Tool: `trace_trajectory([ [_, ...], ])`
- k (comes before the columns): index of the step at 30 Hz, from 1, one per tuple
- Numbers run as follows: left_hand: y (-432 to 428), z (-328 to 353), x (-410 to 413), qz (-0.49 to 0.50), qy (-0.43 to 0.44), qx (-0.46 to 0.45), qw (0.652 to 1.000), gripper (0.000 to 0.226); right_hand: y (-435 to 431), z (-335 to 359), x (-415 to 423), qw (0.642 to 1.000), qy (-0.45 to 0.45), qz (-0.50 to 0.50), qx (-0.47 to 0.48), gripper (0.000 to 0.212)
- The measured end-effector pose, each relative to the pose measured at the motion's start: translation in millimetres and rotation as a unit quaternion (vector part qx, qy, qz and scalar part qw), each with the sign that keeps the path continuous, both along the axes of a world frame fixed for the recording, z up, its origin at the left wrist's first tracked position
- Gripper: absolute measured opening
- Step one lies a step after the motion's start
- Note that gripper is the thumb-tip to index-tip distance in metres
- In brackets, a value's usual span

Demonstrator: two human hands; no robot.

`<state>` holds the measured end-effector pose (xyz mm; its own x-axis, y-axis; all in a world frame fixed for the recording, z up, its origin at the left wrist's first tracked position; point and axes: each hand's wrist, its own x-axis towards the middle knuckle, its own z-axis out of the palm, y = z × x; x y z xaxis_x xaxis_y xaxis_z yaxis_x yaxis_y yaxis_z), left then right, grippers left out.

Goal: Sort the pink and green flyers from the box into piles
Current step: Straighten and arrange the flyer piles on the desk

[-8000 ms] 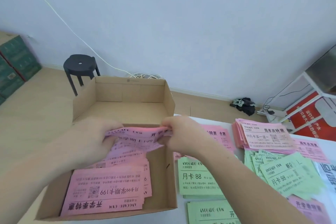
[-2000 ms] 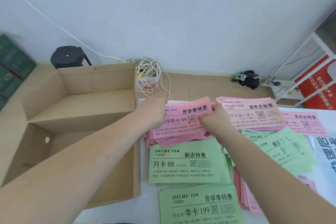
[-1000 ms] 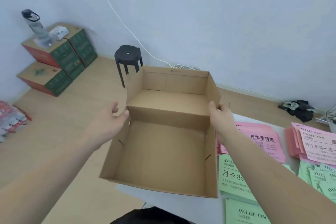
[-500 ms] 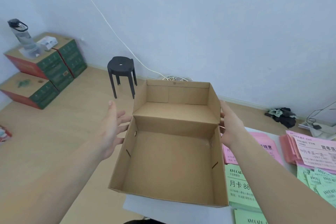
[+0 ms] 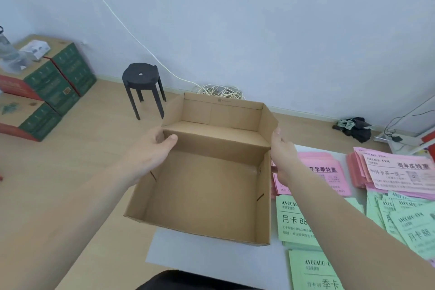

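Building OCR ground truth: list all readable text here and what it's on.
"开学季特惠": pink flyer beside cardboard box.
"周年庆特惠", "99月卡买一送一": top of far pink pile.
"月卡 88": green flyer below it.
"AVOCADO·GYM", "月卡 88": right green pile.
"季卡": nearest green flyer.
Fine print, green carton labels: unreadable.

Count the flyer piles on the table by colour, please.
Pink piles: 2
Green piles: 3
Total: 5
A pink sliver at the right edge may be another pile; too little shows to tell.
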<state>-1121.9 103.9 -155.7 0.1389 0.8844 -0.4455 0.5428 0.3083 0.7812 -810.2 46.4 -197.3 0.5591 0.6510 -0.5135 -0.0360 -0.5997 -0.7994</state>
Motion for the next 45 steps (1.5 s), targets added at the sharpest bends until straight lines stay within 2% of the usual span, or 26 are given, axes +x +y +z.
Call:
trace_trajectory([
  [3, -10.7, 2.4, 0.6, -0.051, 0.148, 0.149, 0.976, 0.059, -25.4, -0.8, 2.9, 0.997, -0.056, 0.054, 0.008, 0.039],
  [4, -20.6, 8.6, 7.2, -0.062, 0.165, 0.205, 0.963, 0.057, -37.5, 1.8, 4.6, 0.994, -0.086, 0.062, 0.012, 0.027],
  [6, -48.7, 25.3, 31.4, -0.094, 0.106, 0.325, 0.935, 0.043, -66.9, 7.8, 9.9, 0.988, -0.132, 0.069, 0.029, 0.011],
  [7, -69.0, 36.9, 47.2, -0.116, 0.057, 0.361, 0.924, 0.033, -85.2, 11.6, 12.1, 0.985, -0.151, 0.076, 0.035, 0.013],
  [8, -93.3, 46.0, 63.5, -0.144, 0.004, 0.357, 0.923, 0.023, -105.3, 15.2, 13.8, 0.982, -0.166, 0.082, 0.034, 0.015],
  [10, -145.3, 53.9, 94.7, -0.231, -0.072, 0.248, 0.938, 0.012, -150.8, 19.2, 20.9, 0.978, -0.190, 0.086, 0.021, 0.018],
  [11, -169.6, 51.3, 111.1, -0.287, -0.071, 0.159, 0.942, 0.012, -174.7, 17.1, 26.7, 0.974, -0.210, 0.081, 0.013, 0.018],
  [13, -206.9, 24.1, 140.0, -0.370, -0.021, 0.002, 0.929, 0.024, -219.4, 7.1, 41.0, 0.964, -0.255, 0.071, -0.004, 0.018],
  [15, -232.2, -18.0, 161.9, -0.360, 0.011, -0.096, 0.928, 0.042, -260.1, -12.2, 60.2, 0.946, -0.308, 0.089, -0.052, 0.014],
  [16, -242.7, -35.4, 170.0, -0.328, 0.022, -0.124, 0.936, 0.048, -278.3, -23.0, 70.1, 0.934, -0.329, 0.108, -0.090, 0.020],
  [19, -277.6, -69.8, 187.1, -0.212, 0.033, -0.140, 0.967, 0.058, -318.4, -46.3, 93.2, 0.913, -0.326, 0.162, -0.186, 0.038],
  [22, -304.9, -81.9, 201.0, -0.105, 0.013, -0.131, 0.986, 0.058, -338.1, -63.2, 102.7, 0.902, -0.344, 0.193, -0.177, 0.039],
  [25, -321.8, -91.8, 211.9, -0.061, 0.026, -0.108, 0.992, 0.054, -346.5, -71.0, 106.5, 0.880, -0.393, 0.211, -0.167, 0.039],
  [28, -333.5, -95.3, 220.8, -0.036, 0.033, -0.078, 0.996, 0.032, -351.1, -73.2, 105.0, 0.886, -0.379, 0.227, -0.143, 0.036],
  [30, -335.0, -100.2, 225.9, 0.005, -0.002, -0.066, 0.998, 0.020, -351.2, -74.7, 105.1, 0.886, -0.388, 0.229, -0.109, 0.030],
  [34, -333.9, -107.5, 226.7, 0.086, -0.056, -0.079, 0.992, 0.021, -354.3, -74.3, 111.8, 0.910, -0.361, 0.190, -0.070, 0.026],
  [37, -333.4, -108.2, 219.3, 0.139, -0.100, -0.093, 0.981, 0.039, -361.7, -74.6, 114.9, 0.919, -0.352, 0.170, -0.058, 0.025],
  [39, -330.5, -106.4, 215.4, 0.146, -0.127, -0.131, 0.972, 0.042, -366.2, -75.1, 116.8, 0.929, -0.331, 0.161, -0.050, 0.027],
  [43, -320.0, -93.4, 218.3, 0.023, -0.148, -0.240, 0.959, 0.023, -367.8, -73.7, 115.7, 0.941, -0.288, 0.174, -0.038, 0.033],
  [45, -316.2, -89.8, 220.3, -0.031, -0.136, -0.244, 0.960, 0.024, -367.1, -72.4, 113.0, 0.951, -0.264, 0.162, -0.026, 0.044],
])
